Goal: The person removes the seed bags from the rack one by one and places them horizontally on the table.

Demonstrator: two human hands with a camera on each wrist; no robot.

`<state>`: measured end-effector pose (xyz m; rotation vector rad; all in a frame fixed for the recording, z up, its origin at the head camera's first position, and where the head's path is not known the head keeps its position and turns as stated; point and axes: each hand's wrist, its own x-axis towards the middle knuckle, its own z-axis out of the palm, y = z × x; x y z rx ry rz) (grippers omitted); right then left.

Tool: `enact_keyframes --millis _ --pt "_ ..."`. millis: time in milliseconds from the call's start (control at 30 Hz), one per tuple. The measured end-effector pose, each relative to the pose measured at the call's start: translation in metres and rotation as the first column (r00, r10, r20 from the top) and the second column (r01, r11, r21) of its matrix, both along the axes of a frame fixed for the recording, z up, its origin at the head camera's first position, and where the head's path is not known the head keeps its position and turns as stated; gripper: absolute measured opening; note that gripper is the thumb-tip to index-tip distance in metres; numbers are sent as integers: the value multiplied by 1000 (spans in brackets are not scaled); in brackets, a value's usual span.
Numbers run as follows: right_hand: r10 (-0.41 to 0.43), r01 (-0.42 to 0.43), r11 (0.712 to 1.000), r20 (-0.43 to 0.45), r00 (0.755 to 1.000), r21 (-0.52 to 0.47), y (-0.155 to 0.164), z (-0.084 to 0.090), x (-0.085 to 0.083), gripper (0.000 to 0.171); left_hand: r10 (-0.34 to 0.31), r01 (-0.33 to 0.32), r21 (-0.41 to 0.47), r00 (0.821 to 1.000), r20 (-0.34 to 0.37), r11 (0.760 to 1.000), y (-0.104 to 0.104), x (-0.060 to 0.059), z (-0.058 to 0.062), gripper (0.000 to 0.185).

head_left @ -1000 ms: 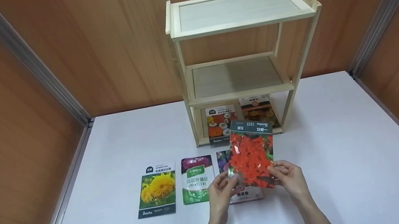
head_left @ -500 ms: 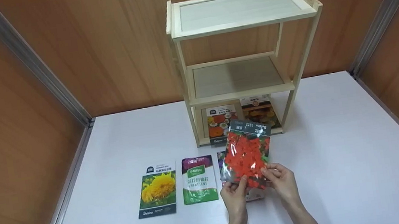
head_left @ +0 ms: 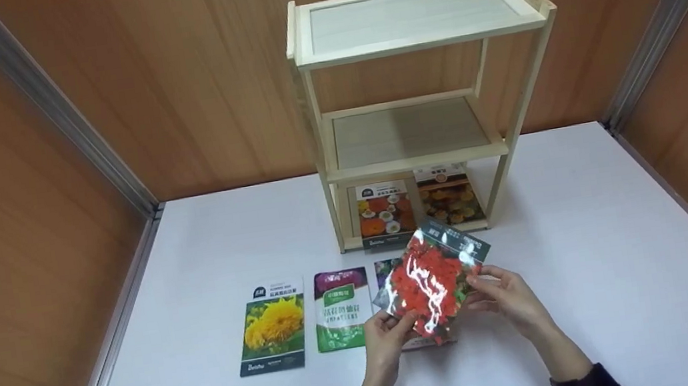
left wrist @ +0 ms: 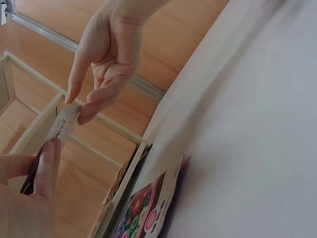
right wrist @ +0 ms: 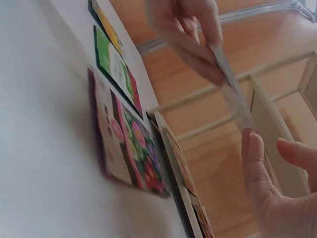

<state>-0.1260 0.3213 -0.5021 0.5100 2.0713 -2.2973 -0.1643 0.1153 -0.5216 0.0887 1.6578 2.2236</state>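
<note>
Red-flower seed packet (head_left: 435,281) — pinched between left hand (head_left: 385,334) and right hand (head_left: 507,296)

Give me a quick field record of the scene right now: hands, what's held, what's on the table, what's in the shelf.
held item: red-flower seed packet, tilted, above the table
left hand: pinches packet's lower left edge
right hand: fingers on packet's right edge
on table: sunflower packet, green packet, purple-flower packet partly hidden under the held one
wooden shelf: two packets on bottom tier
</note>
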Motion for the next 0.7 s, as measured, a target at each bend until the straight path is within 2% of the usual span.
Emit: enact_keyframes --millis 100,233,400,500,567,633,700 --pt "47 -47 998 -9 999 30 16 3 -1 48 -95 95 0 995 13 995 -9 -3 -1 36" --pt "124 -123 991 -9 992 49 34 4 1 50 -197 197 -7 980 27 980 -21 -6 -1 36" --pt "206 -205 977 -12 978 62 45 5 4 47 -279 280 -33 960 32 959 -35 -11 2 34" --pt "234 -232 971 -25 972 62 45 6 6 44 -298 299 -52 954 30 953 -39 -15 5 33" --pt "227 -225 973 -37 973 60 43 6 7 43 -290 291 -62 957 32 955 -39 -17 8 35" --pt "185 -183 982 -36 982 56 40 5 7 41 -257 260 -68 965 43 963 -38 -18 10 36" --pt "124 -123 991 -33 992 51 36 4 7 39 -197 200 -56 979 60 978 -33 -17 10 39"
